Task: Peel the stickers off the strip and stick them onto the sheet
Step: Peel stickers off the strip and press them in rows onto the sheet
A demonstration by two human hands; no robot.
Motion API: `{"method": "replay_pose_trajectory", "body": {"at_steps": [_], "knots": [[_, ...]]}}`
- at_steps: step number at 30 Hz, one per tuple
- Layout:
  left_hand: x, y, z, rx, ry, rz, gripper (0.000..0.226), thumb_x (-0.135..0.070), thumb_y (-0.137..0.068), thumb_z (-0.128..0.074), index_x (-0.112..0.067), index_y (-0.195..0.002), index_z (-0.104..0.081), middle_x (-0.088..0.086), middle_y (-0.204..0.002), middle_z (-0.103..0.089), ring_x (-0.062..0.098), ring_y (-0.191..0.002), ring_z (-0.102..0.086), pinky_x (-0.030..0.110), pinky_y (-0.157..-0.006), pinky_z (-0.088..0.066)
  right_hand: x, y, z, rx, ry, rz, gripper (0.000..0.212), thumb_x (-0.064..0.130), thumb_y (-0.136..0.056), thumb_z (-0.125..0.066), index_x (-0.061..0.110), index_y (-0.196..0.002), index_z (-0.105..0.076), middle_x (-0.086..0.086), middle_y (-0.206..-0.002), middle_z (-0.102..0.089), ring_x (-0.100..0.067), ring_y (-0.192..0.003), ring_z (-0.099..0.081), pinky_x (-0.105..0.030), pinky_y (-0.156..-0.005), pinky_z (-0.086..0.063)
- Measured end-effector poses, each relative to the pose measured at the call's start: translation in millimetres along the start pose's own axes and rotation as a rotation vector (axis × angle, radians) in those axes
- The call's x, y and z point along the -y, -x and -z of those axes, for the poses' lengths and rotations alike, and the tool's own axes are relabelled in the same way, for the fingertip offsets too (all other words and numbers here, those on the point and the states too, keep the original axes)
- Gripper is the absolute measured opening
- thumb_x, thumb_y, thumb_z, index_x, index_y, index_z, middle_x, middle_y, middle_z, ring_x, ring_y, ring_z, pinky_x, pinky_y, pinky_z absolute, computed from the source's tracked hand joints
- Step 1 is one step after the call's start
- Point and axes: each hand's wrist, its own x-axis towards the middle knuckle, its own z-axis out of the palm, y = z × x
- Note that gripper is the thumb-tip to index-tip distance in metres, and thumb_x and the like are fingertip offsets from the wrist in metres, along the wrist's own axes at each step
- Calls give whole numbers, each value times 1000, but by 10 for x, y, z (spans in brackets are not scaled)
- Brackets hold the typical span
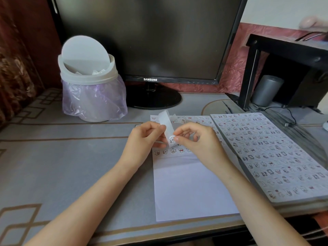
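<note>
A white sticker strip [165, 121] curls upward above the white sheet [188, 185] lying on the desk. My left hand [143, 139] pinches the strip from its left side. My right hand [197, 139] pinches a small cartoon sticker [171, 139] at the strip's lower end with thumb and forefinger. The sheet's upper part carries rows of stickers [173, 151]; its lower part is bare white. Both hands hover over the top half of the sheet and hide part of those rows.
A stack of sheets covered with stickers [266, 153] lies to the right. A white swing-lid bin [88, 77] with a purple bag stands at back left, a dark monitor [150, 41] behind, a black shelf [287, 50] and grey cylinder [266, 90] at back right.
</note>
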Motion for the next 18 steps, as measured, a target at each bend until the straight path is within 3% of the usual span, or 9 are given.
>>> {"method": "replay_pose_trajectory", "body": {"at_steps": [5, 18], "knots": [[-2, 3, -5, 79, 3, 45, 24, -18, -94, -53, -2, -82, -66, 5, -73, -66, 17, -71, -66, 30, -72, -57, -28, -5, 11, -36, -22, -13, 18, 3, -79, -72, 21, -79, -68, 9, -74, -65, 4, -64, -53, -9, -62, -38], [24, 11, -11, 99, -53, 59, 16, -14, -91, -60, 0, -86, -66, 11, -77, -70, 14, -72, -67, 24, -72, -57, -21, 21, 20, -18, 35, 9, 11, 3, -80, -70, 15, -81, -69, 8, -71, -61, 4, -56, -49, -8, -57, -35]]}}
